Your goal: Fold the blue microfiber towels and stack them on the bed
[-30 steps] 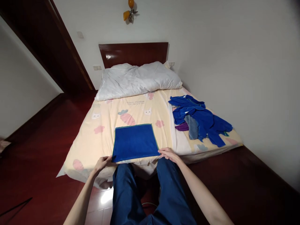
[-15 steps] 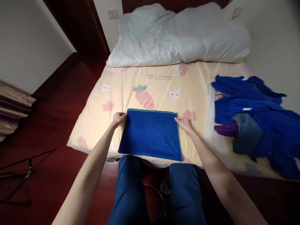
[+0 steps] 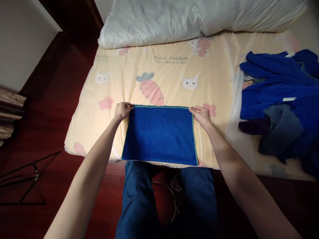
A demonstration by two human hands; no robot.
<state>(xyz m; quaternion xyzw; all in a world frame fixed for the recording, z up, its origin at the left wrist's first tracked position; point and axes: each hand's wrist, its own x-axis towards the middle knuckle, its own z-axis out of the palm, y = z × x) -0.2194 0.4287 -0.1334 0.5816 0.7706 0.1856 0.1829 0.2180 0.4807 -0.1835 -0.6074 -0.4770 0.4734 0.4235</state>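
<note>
A blue cloth [image 3: 160, 134] with green-edged sides lies flat and roughly rectangular near the front edge of the bed [image 3: 99, 116]. Its far edge shows two green-trimmed layers close together. My left hand [image 3: 123, 110] pinches the far left corner between thumb and fingers. At the far right corner, my right hand [image 3: 199, 115] holds the cloth in the same kind of pinch.
Blue cloths [image 3: 271, 99] lie heaped on the right side of the bed, with a grey-blue cloth [image 3: 281, 129] and a dark purple one [image 3: 254, 126]. A pale quilt [image 3: 161, 23] lies at the back. A black metal stand [image 3: 35, 172] is on the floor at left.
The view has moved closer to the bed and tilted down. Both hands now sit right at the cloth's far corners, and its two far edges look more evenly lined up.
</note>
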